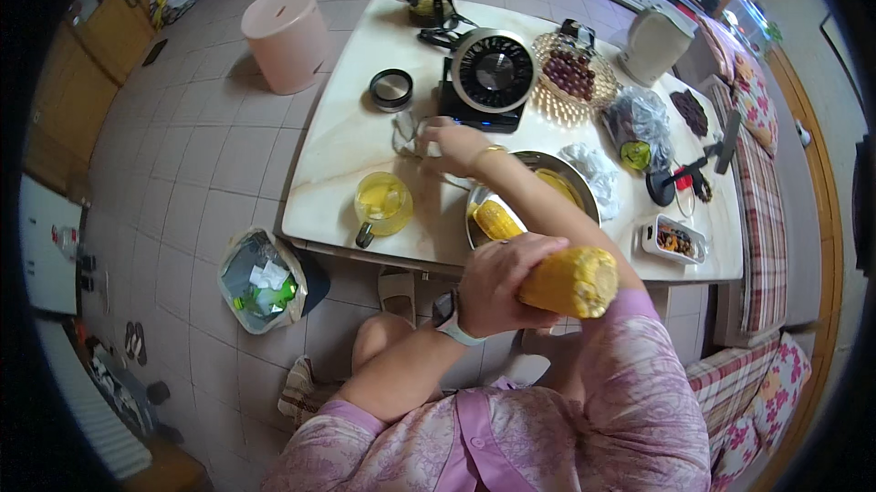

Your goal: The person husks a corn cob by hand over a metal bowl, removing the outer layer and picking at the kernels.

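Observation:
My left hand (503,280), with a watch on its wrist, is wrapped around a yellow corn cob (571,280). The cob's cut end faces up towards me. My right arm crosses over a stainless steel bowl (590,192), and my right hand (452,146) reaches down beside a crumpled pale cloth or tissue (405,132). Whether the fingers pinch it is hard to make out. Another piece of corn (496,220) lies in the bowl, partly hidden by my arm. Left of the bowl stands a glass cup (383,204) of yellow liquid with a dark handle.
Behind my right hand, a round-topped black appliance (494,71) stands near a dark lid (391,89). Grapes (568,74) sit in a woven-look basket (602,78). A white kettle (655,45), plastic bag (640,126) and small box (674,239) line the right. A lined bin (236,300) stands left.

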`<state>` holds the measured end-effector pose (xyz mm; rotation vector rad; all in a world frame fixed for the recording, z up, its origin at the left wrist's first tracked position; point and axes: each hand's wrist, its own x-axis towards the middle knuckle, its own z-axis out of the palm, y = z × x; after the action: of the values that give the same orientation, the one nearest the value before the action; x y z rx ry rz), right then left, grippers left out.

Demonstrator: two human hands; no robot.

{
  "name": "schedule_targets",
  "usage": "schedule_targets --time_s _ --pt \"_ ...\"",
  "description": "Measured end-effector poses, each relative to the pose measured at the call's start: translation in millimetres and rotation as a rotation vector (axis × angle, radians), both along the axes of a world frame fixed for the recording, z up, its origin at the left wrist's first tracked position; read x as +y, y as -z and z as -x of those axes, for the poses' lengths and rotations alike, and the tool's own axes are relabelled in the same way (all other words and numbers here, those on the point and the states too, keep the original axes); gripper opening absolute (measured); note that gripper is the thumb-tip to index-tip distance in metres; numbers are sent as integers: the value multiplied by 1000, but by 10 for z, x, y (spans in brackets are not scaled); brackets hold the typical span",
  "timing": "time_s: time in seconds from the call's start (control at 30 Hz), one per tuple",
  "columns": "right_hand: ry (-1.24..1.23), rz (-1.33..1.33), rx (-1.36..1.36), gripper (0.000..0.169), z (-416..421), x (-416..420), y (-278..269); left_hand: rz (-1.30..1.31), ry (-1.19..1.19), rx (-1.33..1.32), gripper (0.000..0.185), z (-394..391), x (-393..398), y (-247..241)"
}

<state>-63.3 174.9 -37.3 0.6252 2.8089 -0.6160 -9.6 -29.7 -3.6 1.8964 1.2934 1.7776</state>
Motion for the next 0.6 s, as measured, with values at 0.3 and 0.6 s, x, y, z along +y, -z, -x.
schedule_targets --time_s 0.3,0.6 --pt "199 -142 560 20 -180 447 162 -9 -164 -238 82 54 -31 132" --pt "722 -100 1115 26 -2666 511 -1197 -14 -181 -475 65 31 -40 183"
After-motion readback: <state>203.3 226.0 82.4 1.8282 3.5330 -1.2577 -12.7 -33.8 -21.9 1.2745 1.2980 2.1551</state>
